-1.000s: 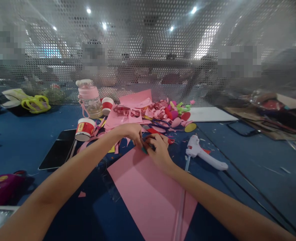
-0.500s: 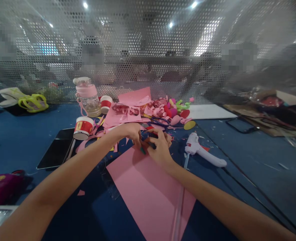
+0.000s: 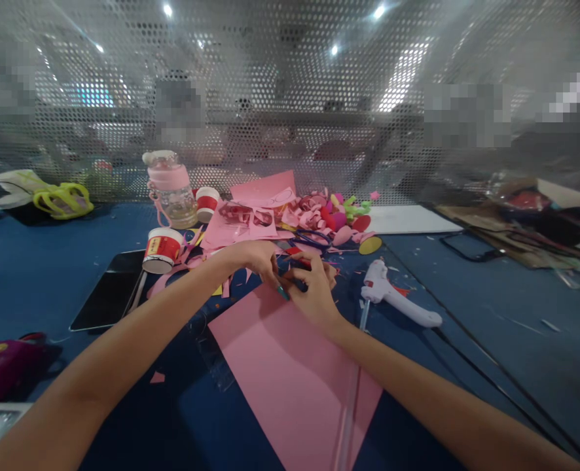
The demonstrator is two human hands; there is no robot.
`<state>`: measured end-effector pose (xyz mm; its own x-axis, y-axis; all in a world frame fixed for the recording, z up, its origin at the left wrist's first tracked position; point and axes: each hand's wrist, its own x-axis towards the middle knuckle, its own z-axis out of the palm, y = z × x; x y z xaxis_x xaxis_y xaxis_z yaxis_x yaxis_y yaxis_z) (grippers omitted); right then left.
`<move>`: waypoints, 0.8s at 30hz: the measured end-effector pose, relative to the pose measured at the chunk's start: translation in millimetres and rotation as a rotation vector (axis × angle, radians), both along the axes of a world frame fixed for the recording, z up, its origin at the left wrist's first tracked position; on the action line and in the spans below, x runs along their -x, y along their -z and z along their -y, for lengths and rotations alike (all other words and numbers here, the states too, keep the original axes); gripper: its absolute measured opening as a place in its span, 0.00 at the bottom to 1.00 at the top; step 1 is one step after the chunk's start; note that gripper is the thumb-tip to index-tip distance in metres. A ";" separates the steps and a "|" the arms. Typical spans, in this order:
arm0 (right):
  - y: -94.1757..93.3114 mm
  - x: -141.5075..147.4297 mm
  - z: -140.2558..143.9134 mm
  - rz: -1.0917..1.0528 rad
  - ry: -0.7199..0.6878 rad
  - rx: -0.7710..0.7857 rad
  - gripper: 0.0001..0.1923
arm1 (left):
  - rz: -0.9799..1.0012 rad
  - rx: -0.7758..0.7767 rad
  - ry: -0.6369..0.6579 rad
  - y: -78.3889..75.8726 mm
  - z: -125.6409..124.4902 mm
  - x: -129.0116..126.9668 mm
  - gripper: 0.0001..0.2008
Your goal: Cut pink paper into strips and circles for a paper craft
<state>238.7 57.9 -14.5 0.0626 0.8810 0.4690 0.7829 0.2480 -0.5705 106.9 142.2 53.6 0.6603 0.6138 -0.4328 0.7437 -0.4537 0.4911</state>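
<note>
2 hands meet at the pink sheet's 12 o'clock edge: our left hand and right hand still pinch a small teal piece; nothing has shifted.

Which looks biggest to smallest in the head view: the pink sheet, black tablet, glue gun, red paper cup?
1. pink sheet
2. black tablet
3. glue gun
4. red paper cup
The sheet lies nearest the camera, which enlarges it; the rest sit farther back.

Craft workshop; blue table, paper scraps, glue gun; perforated screen.
</note>
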 end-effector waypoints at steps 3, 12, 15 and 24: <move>0.7 -0.6 0.3 0.009 -0.021 -0.007 0.07 | -0.029 0.016 -0.021 -0.6 0.9 -1.2 0.17; 4.8 -1.2 0.3 0.023 0.084 0.013 0.09 | -0.048 0.009 -0.066 -3.0 3.4 -2.3 0.17; 0.8 -8.5 0.3 0.024 0.220 -0.041 0.12 | -0.048 -0.007 -0.044 -4.3 2.0 -0.1 0.19; -13.6 -26.2 -1.0 0.038 -0.122 0.146 0.26 | -0.061 -0.047 -0.037 -3.4 -2.9 5.0 0.18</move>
